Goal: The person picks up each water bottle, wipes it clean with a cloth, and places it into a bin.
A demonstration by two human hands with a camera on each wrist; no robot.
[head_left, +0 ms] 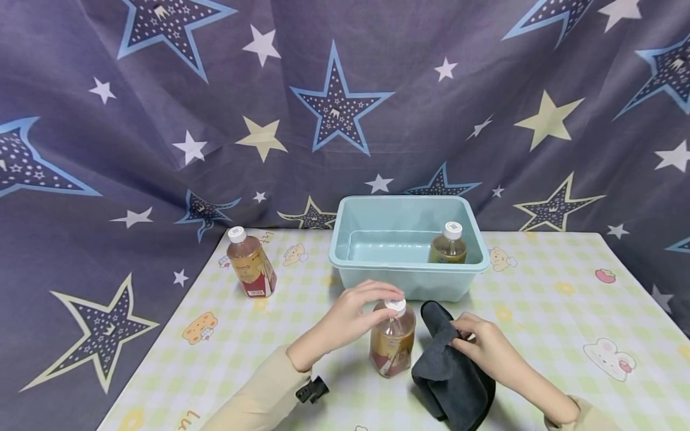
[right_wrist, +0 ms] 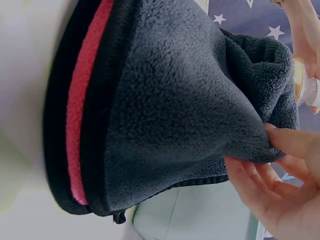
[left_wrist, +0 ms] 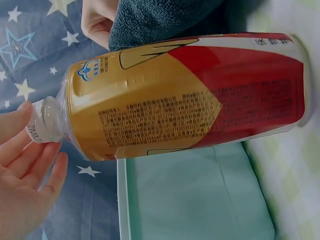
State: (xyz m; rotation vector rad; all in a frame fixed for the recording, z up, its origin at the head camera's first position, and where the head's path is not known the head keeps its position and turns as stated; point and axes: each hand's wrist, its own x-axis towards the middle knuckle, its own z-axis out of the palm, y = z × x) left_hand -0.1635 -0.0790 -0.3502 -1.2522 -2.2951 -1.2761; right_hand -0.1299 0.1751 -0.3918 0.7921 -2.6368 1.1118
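Note:
A drink bottle with a white cap and a gold and red label stands upright on the table in front of the bin. My left hand holds it by the cap, thumb and fingers on either side. Just right of the bottle, my right hand pinches a dark grey cloth near its top. The cloth is plush, with black edging and a red strip showing in the right wrist view. Part of it hangs folded down to the table, close beside the bottle.
A light blue bin stands at the back, with one capped bottle inside at its right. Another similar bottle stands at the table's left rear. A starry curtain hangs behind the checked tablecloth.

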